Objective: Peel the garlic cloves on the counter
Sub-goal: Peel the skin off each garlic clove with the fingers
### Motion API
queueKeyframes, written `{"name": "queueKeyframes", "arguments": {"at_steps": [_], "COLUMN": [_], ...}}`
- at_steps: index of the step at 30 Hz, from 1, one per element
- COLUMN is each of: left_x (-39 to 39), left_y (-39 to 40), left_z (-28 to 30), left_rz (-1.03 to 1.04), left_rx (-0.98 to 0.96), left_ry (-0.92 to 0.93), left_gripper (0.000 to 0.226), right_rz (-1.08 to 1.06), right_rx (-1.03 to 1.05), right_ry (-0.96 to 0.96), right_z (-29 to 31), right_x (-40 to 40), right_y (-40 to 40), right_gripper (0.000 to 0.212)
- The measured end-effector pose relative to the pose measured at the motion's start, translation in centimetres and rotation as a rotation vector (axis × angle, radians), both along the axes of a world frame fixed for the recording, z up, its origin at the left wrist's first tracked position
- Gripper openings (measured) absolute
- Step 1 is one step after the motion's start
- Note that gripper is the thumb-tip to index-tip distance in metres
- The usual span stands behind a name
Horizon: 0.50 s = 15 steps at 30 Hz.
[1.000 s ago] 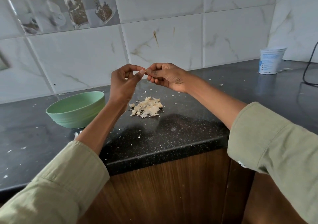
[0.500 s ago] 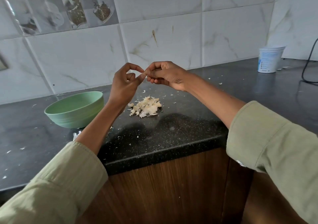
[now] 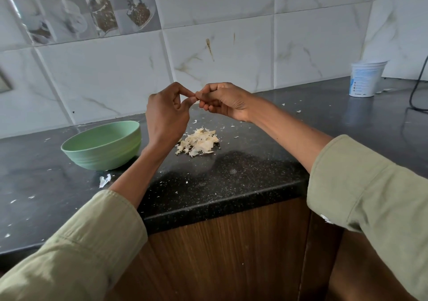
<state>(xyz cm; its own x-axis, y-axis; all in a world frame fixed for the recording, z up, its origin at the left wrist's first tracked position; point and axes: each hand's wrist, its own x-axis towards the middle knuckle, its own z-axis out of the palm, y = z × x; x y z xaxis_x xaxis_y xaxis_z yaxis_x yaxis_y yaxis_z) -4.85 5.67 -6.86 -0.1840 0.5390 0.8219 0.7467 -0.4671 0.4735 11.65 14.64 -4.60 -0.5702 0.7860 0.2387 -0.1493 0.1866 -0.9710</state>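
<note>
Both hands are held up above the dark speckled surface, fingertips meeting in the middle. The left hand is seen with thumb and forefinger pinched together at the meeting point, and the right hand is curled, its grip closed around something small. The garlic clove itself is hidden between the fingertips, so what exactly is pinched cannot be told for certain. Directly below the hands, a heap of pale peelings is spread on the surface, and loose flakes are scattered all round it. A green bowl is set to the left of the heap, just beside the left forearm. Far off at the right, near the tiled wall, a white tub is stood upright, with a black cable hung beside it.
</note>
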Motion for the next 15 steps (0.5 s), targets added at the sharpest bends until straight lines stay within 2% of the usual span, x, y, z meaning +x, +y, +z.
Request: {"name": "queueKeyframes", "arguments": {"at_steps": [6, 10, 15], "left_x": [0.1, 0.1, -0.2], "left_y": [0.2, 0.5, 1.0], "left_z": [-0.3, -0.4, -0.9], "left_rz": [0.126, 0.199, 0.225], "left_rx": [-0.016, -0.063, -0.216], "left_ry": [0.112, 0.122, 0.076], "left_gripper": [0.005, 0.005, 0.013], "right_rz": [-0.016, -0.021, 0.011], "right_rx": [0.017, 0.045, 0.056], "right_ry": [-0.019, -0.006, -0.021], "right_z": [0.0, 0.1, 0.2], "right_x": [-0.2, -0.2, 0.2], "right_y": [-0.3, -0.4, -0.5], "right_gripper": [0.006, 0.008, 0.026]}}
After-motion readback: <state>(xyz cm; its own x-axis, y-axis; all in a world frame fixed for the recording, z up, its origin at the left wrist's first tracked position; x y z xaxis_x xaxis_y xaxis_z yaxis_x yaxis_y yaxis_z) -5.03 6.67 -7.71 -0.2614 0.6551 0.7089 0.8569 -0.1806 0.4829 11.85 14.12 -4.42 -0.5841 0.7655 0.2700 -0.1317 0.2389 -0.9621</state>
